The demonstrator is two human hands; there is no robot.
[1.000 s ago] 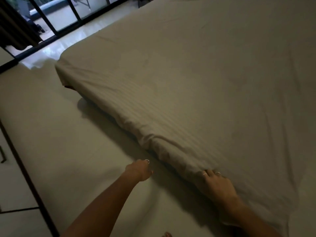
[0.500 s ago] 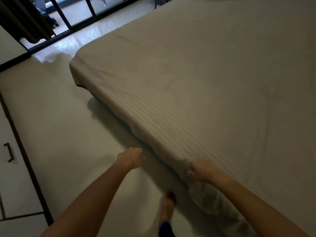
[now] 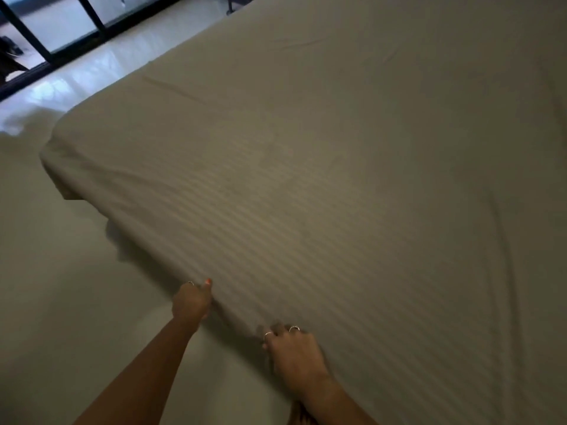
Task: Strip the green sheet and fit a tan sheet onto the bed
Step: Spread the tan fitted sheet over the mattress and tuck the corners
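A tan sheet [image 3: 322,167] with faint woven stripes covers the whole bed and drapes over its near side edge. My left hand [image 3: 191,302] is closed on the sheet's hanging edge at the side of the mattress. My right hand [image 3: 294,355], with rings on two fingers, presses on the sheet at the same edge a little to the right, fingers curled into the fabric. The far left corner of the bed [image 3: 58,176] has the sheet pulled down over it. No green sheet is in view.
Pale floor [image 3: 61,302] runs along the left of the bed. A black-framed glass door [image 3: 61,29] stands at the top left, with glossy floor in front of it. A bare foot [image 3: 299,415] shows at the bottom edge by my right arm.
Both hands have moved onto the bed's side edge. The left hand came from free air over the floor to grip the sheet; the right hand shifted along the edge.
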